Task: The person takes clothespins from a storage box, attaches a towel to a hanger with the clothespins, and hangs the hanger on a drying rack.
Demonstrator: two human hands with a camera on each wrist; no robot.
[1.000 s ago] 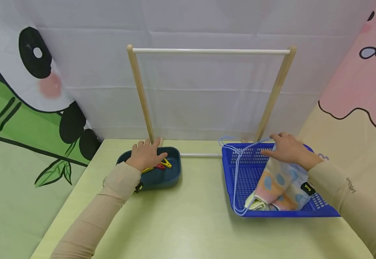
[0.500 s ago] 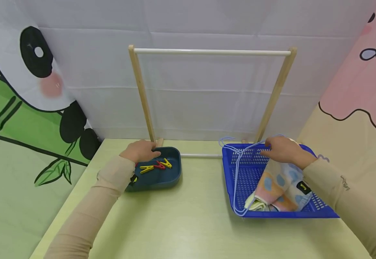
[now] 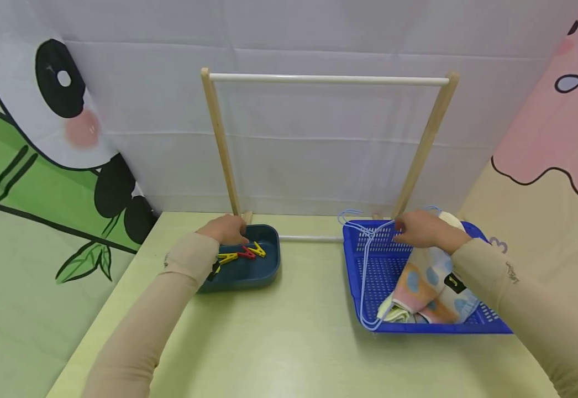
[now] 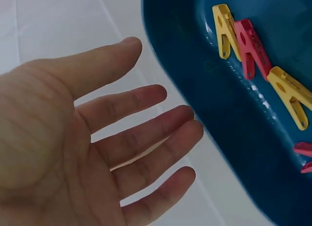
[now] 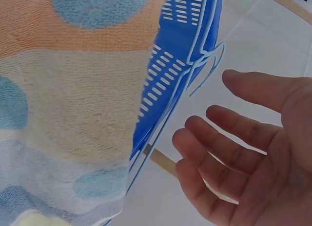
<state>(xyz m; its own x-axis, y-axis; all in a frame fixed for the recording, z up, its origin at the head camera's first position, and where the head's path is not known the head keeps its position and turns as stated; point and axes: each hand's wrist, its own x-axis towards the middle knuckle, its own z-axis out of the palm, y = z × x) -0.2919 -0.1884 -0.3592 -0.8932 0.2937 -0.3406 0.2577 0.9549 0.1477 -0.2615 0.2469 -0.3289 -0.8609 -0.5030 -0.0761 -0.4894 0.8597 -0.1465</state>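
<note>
In the head view my left hand (image 3: 225,229) hovers over the far left rim of a dark teal tub (image 3: 251,281). Yellow and red clothespins (image 3: 228,257) lie in the tub. The left wrist view shows the hand's fingers (image 4: 146,138) spread and relaxed beside the tub's edge, holding nothing. Over the far side of a blue perforated basket (image 3: 448,329) is my right hand (image 3: 423,229), its fingers loosely bent around nothing. A patterned towel (image 3: 418,282) lies folded in the basket, and light-blue wire hangers (image 3: 364,265) lean along its left side. In the right wrist view the hangers (image 5: 195,65) are just apart from the thumb.
Behind both containers stands a rack with wooden posts (image 3: 425,146) and a white top bar (image 3: 329,79). Its lower bar (image 3: 311,239) runs across the pale table (image 3: 289,331) between tub and basket. Printed cloth (image 3: 319,166) encloses the back and sides.
My left hand's fingers, earlier spread over the tub, have drawn in as it shifted left, then slightly back right. My right hand has slid left along the basket's far side. The containers stay put.
</note>
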